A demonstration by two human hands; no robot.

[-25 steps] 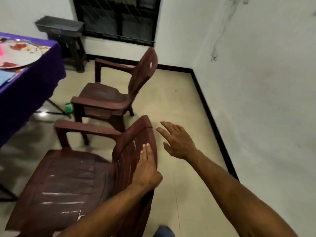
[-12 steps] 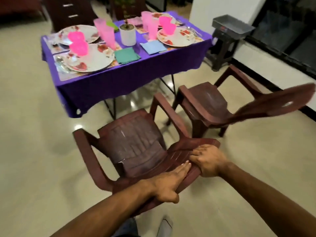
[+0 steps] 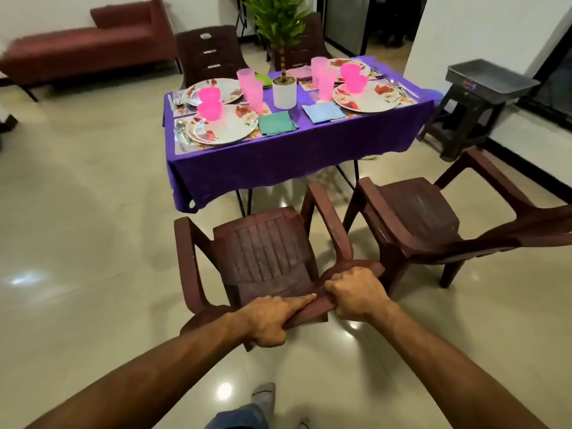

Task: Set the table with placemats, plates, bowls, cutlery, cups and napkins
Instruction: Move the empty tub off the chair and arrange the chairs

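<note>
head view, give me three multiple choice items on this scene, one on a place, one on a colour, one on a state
1. Where is the potted plant?
A. middle of the table
B. on the floor
C. on a chair seat

2. What colour is the tablecloth?
A. white
B. purple
C. yellow

3. What is the right hand doing?
A. hanging open
B. lifting a cup
C. gripping the near chair

Answers:
1 A, the white pot stands between the place settings.
2 B, purple cloth drapes over the table edge.
3 C, its fingers curl round the backrest top; the left hand holds it too.
</note>
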